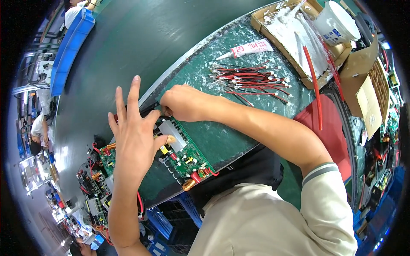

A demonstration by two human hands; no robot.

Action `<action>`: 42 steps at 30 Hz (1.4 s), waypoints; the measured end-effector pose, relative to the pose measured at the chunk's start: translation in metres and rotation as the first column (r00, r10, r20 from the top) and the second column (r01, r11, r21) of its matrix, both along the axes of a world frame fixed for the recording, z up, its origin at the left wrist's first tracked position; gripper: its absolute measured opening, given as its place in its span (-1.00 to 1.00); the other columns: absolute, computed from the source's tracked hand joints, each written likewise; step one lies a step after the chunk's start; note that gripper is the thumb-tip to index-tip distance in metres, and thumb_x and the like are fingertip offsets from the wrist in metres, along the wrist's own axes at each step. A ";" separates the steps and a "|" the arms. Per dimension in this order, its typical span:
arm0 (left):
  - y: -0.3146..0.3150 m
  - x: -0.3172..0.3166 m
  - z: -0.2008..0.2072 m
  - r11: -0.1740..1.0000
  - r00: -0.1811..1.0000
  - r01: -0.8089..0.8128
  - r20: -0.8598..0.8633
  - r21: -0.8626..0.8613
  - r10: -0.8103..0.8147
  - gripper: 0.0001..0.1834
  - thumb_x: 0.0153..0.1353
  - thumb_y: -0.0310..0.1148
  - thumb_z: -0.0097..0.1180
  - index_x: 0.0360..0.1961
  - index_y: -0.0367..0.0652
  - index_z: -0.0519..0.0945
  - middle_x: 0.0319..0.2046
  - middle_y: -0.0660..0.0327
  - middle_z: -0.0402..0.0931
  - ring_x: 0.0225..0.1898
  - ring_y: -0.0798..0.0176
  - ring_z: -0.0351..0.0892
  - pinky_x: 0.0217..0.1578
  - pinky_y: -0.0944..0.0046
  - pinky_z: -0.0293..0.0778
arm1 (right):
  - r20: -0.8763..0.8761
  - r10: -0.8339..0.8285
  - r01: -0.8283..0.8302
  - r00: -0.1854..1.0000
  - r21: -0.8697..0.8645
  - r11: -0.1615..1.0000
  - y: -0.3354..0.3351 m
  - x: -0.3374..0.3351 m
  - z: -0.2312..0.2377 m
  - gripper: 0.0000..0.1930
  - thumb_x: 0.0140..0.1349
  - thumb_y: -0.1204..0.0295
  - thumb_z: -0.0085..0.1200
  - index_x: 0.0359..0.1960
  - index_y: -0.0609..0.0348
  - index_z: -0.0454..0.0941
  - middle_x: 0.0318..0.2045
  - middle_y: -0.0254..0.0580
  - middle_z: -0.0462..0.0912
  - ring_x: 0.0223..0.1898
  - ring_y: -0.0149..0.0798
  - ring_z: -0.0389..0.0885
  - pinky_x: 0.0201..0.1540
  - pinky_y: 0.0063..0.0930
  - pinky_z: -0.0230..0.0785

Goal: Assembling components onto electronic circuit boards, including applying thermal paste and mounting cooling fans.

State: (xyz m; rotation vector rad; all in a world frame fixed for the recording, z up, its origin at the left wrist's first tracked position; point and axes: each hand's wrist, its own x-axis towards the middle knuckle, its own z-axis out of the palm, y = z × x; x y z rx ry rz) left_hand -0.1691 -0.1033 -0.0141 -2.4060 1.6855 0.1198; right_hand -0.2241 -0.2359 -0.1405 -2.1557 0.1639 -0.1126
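Note:
A green circuit board (194, 154) lies on the worktable, carrying a silver heatsink, copper coils and small components. Over its left part is my left hand (134, 128), open, with several fingers stretched out, the index finger bent and the thumb apart above the heatsink (173, 135). At the board's far edge my right hand (183, 103) is closed, its fingertips pinched together close to my left index finger. Whatever sits in that pinch is hidden by the fingers. Dark parts at the board's far end show only partly between the hands.
Red and black connector wires (250, 79) lie in a bundle beyond my right forearm, near a white glue tube (252, 48). A cardboard tray (294, 38) and a white tub (337, 23) stand far right. More circuit boards (96, 200) crowd the left. A blue bin (72, 53) stands far left.

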 end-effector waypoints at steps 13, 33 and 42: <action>-0.002 0.001 -0.002 1.000 0.999 -0.016 -0.038 -0.009 0.016 -0.49 -0.32 -0.39 0.55 -0.22 -0.18 0.68 0.51 0.19 -0.18 0.50 -0.23 -0.19 0.29 -0.51 0.06 | -0.096 -0.082 0.076 0.992 -0.058 0.995 0.008 0.007 0.009 -0.82 -0.01 0.51 0.23 -0.34 0.34 0.65 -0.29 0.18 0.69 -0.15 0.14 0.69 -0.10 -0.11 0.56; -0.022 -0.002 -0.008 0.799 0.890 -0.164 -0.436 -0.579 -0.133 -0.25 0.08 -0.40 0.37 0.31 -0.11 0.34 0.29 0.02 0.32 0.34 -0.07 0.25 0.29 0.00 0.25 | 0.219 -0.430 0.469 0.876 -0.598 0.650 -0.118 -0.115 0.027 -0.68 0.08 0.52 0.10 -0.08 0.20 0.63 -0.20 -0.04 0.63 -0.07 0.03 0.58 -0.03 -0.15 0.42; -0.027 -0.011 -0.016 0.524 -0.140 -0.830 -0.839 -0.190 -0.527 -0.08 0.18 -0.51 0.32 0.43 -0.22 -0.01 0.08 -0.02 0.50 -0.10 0.31 0.58 -0.13 0.38 0.48 | 0.609 -0.274 0.452 0.744 -0.156 0.878 -0.001 -0.085 0.094 -0.42 0.01 0.58 0.31 0.15 0.17 0.51 -0.09 -0.07 0.59 -0.07 -0.02 0.59 0.04 -0.25 0.41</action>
